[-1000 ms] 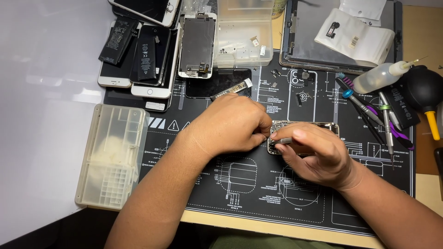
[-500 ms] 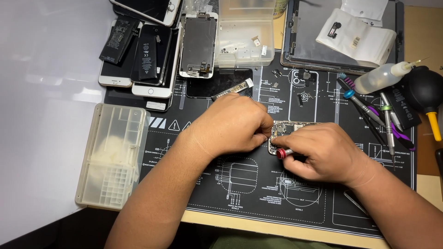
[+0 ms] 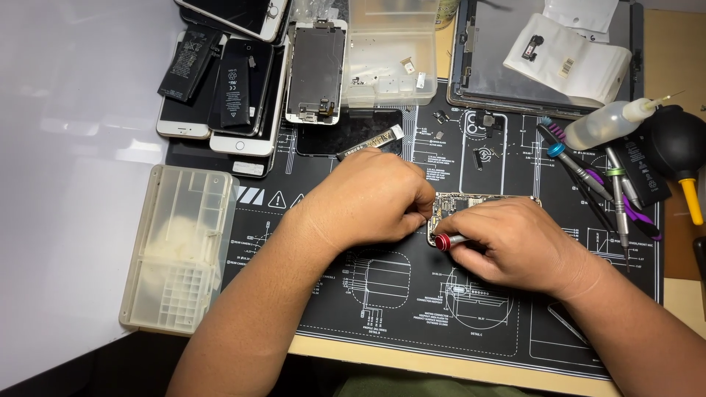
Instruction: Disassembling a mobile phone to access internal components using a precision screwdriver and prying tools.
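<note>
A small phone circuit board (image 3: pixel 457 205) lies on the black repair mat (image 3: pixel 412 294), mostly covered by both hands. My left hand (image 3: pixel 368 202) pinches the board's left edge with its fingertips. My right hand (image 3: pixel 518 246) lies over the board's right part and grips a small screwdriver with a red cap (image 3: pixel 443 242); the cap points left toward my left hand and the tip is hidden under my fingers.
Disassembled phones and batteries (image 3: pixel 232 81) lie at the back left, a clear parts box (image 3: pixel 390 51) and a tablet frame (image 3: pixel 544 59) behind. A translucent organiser (image 3: pixel 180 246) sits left. Screwdrivers (image 3: pixel 610 191), a squeeze bottle (image 3: pixel 607 125) and a blower (image 3: pixel 680 147) lie right.
My right hand has shifted slightly and turned the screwdriver, so its red cap now shows between the hands. My left hand stays on the board.
</note>
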